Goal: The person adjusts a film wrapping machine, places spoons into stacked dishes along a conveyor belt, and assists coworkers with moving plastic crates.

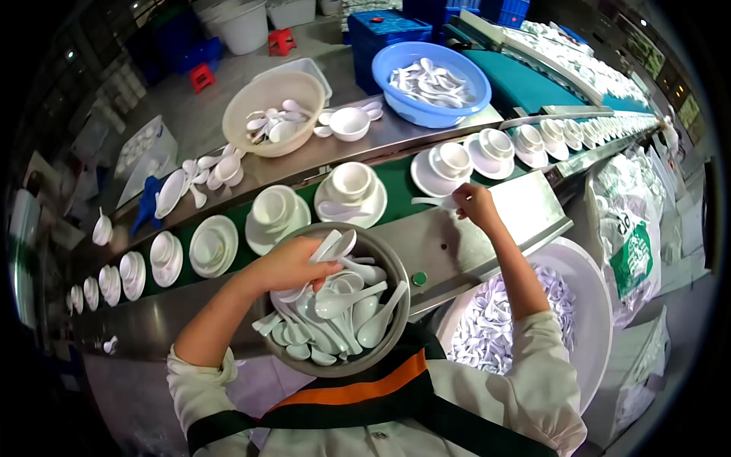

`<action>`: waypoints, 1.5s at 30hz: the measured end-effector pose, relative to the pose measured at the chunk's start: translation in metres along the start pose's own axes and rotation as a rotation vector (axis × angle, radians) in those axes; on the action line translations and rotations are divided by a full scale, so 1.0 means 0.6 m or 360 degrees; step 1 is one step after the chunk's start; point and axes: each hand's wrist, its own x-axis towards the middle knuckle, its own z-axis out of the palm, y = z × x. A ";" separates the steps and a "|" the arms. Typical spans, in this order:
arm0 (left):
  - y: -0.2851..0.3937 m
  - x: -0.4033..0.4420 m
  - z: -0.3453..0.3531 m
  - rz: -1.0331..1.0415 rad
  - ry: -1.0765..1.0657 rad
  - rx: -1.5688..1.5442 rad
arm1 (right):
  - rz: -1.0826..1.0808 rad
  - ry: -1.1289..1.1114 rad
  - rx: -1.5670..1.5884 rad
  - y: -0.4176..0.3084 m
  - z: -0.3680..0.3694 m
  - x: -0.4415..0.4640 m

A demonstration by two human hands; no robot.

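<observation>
My right hand (pixel 474 206) is closed in a pinch on a white soup spoon (pixel 431 201), beside a white plate with stacked bowls (pixel 449 161) on the green belt. My left hand (pixel 293 263) is closed around a few white soup spoons (pixel 335 245) above a grey basin (pixel 400 263). Loose white spoons (pixel 354 301) fill this basin, which stands at the near edge of the line. Another stack of plate and bowls (pixel 352 183), directly beyond the basin, has a spoon lying on its plate.
Sets of tableware run along the green belt (pixel 396 179) both ways. On the steel ledge stand a cream basin (pixel 232 114) and a blue basin (pixel 381 76), both with spoons. A big white tub (pixel 598 320) of wrapped items is at my right, below a steel plate (pixel 525 206).
</observation>
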 end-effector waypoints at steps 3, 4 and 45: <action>0.018 0.013 -0.005 0.0081 -0.0012 0.0016 | 0.0292 0.0230 -0.0009 0.027 0.006 0.044; 0.023 0.019 -0.004 0.0115 -0.0026 0.0058 | 0.0324 0.0217 -0.0006 0.027 0.014 0.056; 0.052 0.198 0.022 0.0223 0.0497 -0.0826 | -0.0214 -0.0279 0.0591 -0.128 0.021 -0.055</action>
